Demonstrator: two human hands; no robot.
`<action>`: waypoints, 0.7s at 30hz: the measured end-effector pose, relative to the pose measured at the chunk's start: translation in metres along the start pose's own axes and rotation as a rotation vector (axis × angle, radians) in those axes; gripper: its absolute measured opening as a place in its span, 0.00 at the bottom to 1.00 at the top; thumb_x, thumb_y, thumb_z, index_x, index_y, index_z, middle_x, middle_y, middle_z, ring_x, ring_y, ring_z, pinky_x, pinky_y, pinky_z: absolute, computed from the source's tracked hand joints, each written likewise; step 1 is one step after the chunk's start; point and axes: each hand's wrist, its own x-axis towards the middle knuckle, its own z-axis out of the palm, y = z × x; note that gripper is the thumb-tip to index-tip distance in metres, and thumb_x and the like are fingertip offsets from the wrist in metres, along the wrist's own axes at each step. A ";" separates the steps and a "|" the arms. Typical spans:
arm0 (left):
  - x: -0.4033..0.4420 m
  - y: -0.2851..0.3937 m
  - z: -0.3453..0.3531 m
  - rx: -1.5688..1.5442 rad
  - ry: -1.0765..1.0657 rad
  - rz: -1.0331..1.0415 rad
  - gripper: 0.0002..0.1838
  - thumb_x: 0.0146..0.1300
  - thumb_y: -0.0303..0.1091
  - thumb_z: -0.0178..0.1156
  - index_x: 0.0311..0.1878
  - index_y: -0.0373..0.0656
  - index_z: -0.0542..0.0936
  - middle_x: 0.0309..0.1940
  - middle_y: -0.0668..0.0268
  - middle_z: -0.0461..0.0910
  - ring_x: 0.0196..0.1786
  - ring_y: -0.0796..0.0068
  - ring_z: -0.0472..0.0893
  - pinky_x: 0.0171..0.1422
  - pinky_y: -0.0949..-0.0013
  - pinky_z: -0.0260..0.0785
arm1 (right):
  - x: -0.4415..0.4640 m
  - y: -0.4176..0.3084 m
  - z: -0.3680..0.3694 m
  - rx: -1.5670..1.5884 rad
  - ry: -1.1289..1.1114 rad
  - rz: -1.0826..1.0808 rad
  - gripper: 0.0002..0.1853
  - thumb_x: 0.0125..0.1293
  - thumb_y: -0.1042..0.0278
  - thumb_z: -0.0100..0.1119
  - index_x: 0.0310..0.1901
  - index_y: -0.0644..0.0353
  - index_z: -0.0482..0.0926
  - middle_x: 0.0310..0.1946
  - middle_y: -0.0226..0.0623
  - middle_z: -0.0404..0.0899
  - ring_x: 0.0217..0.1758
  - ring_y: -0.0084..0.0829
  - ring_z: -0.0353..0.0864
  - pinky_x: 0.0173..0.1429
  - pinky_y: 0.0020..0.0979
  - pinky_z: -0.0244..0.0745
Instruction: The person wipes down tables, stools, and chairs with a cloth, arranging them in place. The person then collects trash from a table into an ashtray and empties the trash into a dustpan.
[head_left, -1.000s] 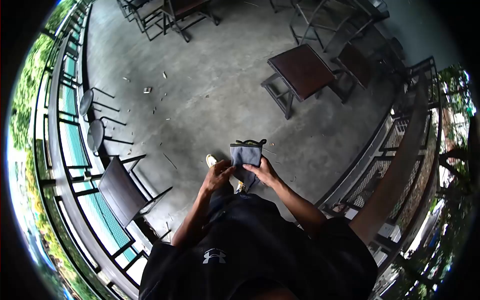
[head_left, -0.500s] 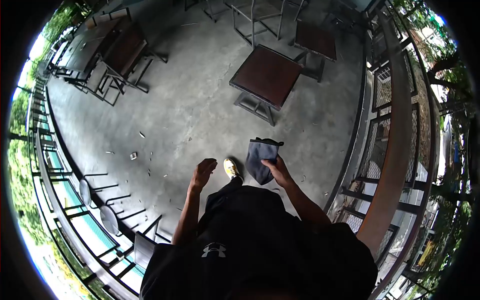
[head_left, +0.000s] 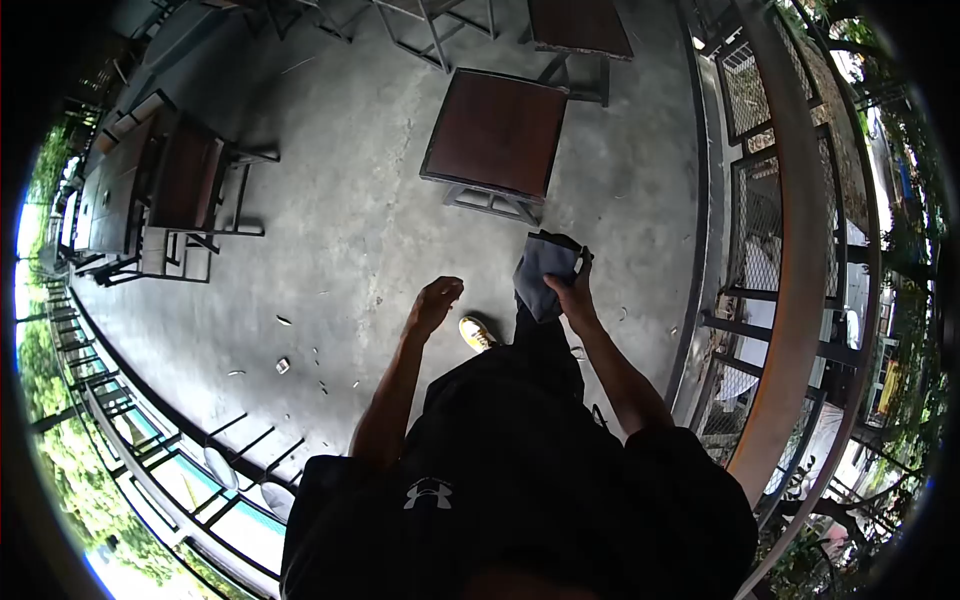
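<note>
My right hand (head_left: 572, 293) grips a dark grey cloth (head_left: 546, 268) with a black top edge, thumb lying across its face and fingers behind it. The cloth looks like a flat pouch, but I cannot tell whether it opens. It hangs in front of my body, above my dark-trousered leg. My left hand (head_left: 437, 303) is held out in the air to the left, its fingers loosely bent and apart, with nothing visible in them. Below and between the hands, a yellow-and-white shoe (head_left: 477, 333) stands on the concrete floor.
A square brown-topped table (head_left: 495, 133) stands ahead, with another table (head_left: 580, 27) behind it. Wooden furniture (head_left: 190, 175) is at the left. Railings line both sides, the right one with a wooden rail (head_left: 800, 250). Small litter (head_left: 283, 366) dots the floor (head_left: 330, 230).
The view has shifted forward and turned; the square table sits nearer the top left. The right hand with the cloth is higher and further right. My left hand has risen slightly rightward.
</note>
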 end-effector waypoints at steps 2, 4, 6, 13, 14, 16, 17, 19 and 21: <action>0.025 0.002 0.009 0.007 -0.056 -0.044 0.15 0.62 0.42 0.55 0.44 0.42 0.77 0.34 0.68 0.79 0.36 0.80 0.76 0.38 0.73 0.69 | 0.026 0.000 -0.002 -0.030 0.066 -0.024 0.42 0.52 0.67 0.63 0.65 0.62 0.49 0.58 0.47 0.65 0.58 0.38 0.68 0.59 0.34 0.63; 0.052 0.002 0.017 0.001 -0.077 -0.069 0.15 0.61 0.42 0.55 0.44 0.42 0.77 0.34 0.68 0.79 0.36 0.79 0.76 0.38 0.73 0.69 | 0.056 -0.006 -0.005 -0.140 0.009 -0.083 0.45 0.53 0.66 0.62 0.66 0.62 0.45 0.58 0.49 0.64 0.59 0.39 0.67 0.60 0.34 0.63; 0.077 -0.002 0.021 -0.023 -0.047 -0.129 0.15 0.61 0.42 0.55 0.44 0.41 0.77 0.34 0.67 0.79 0.36 0.80 0.77 0.38 0.73 0.69 | 0.088 -0.006 -0.009 -0.200 -0.038 -0.105 0.46 0.53 0.65 0.62 0.67 0.62 0.42 0.58 0.49 0.64 0.60 0.40 0.66 0.60 0.34 0.63; 0.133 -0.083 0.010 0.313 0.164 -0.280 0.19 0.58 0.47 0.57 0.45 0.41 0.77 0.36 0.58 0.81 0.41 0.64 0.79 0.44 0.66 0.71 | 0.221 0.046 -0.011 -0.898 -0.222 0.036 0.27 0.54 0.71 0.58 0.56 0.64 0.64 0.53 0.55 0.68 0.57 0.52 0.66 0.56 0.40 0.68; 0.136 -0.090 0.008 0.310 0.166 -0.300 0.19 0.58 0.47 0.57 0.45 0.41 0.77 0.36 0.58 0.81 0.41 0.64 0.79 0.44 0.66 0.71 | 0.236 0.051 -0.010 -0.900 -0.239 0.049 0.27 0.54 0.71 0.58 0.56 0.64 0.64 0.53 0.55 0.68 0.57 0.52 0.66 0.56 0.40 0.68; 0.143 -0.093 0.006 0.354 0.258 -0.400 0.21 0.57 0.48 0.57 0.46 0.42 0.77 0.38 0.55 0.80 0.43 0.59 0.79 0.47 0.63 0.70 | 0.259 0.054 0.001 -0.925 -0.217 -0.117 0.23 0.54 0.72 0.58 0.53 0.64 0.67 0.53 0.50 0.69 0.58 0.49 0.66 0.57 0.39 0.67; 0.147 -0.097 0.007 0.375 0.304 -0.451 0.21 0.56 0.48 0.58 0.46 0.42 0.77 0.40 0.53 0.79 0.44 0.56 0.78 0.48 0.62 0.70 | 0.268 0.057 0.004 -0.936 -0.209 -0.200 0.21 0.54 0.73 0.58 0.51 0.63 0.69 0.52 0.48 0.69 0.58 0.47 0.67 0.57 0.39 0.67; 0.171 -0.110 0.005 0.386 0.385 -0.452 0.20 0.57 0.47 0.58 0.45 0.42 0.77 0.39 0.54 0.80 0.44 0.58 0.79 0.48 0.63 0.70 | 0.292 0.061 0.012 -0.998 -0.245 -0.281 0.22 0.53 0.72 0.58 0.52 0.62 0.69 0.54 0.47 0.68 0.59 0.47 0.65 0.59 0.40 0.65; 0.203 -0.128 -0.001 0.421 0.549 -0.410 0.16 0.58 0.44 0.58 0.44 0.43 0.78 0.37 0.57 0.81 0.44 0.62 0.79 0.48 0.65 0.70 | 0.318 0.070 0.025 -1.105 -0.281 -0.475 0.24 0.52 0.72 0.59 0.53 0.60 0.69 0.56 0.45 0.66 0.61 0.47 0.63 0.62 0.41 0.63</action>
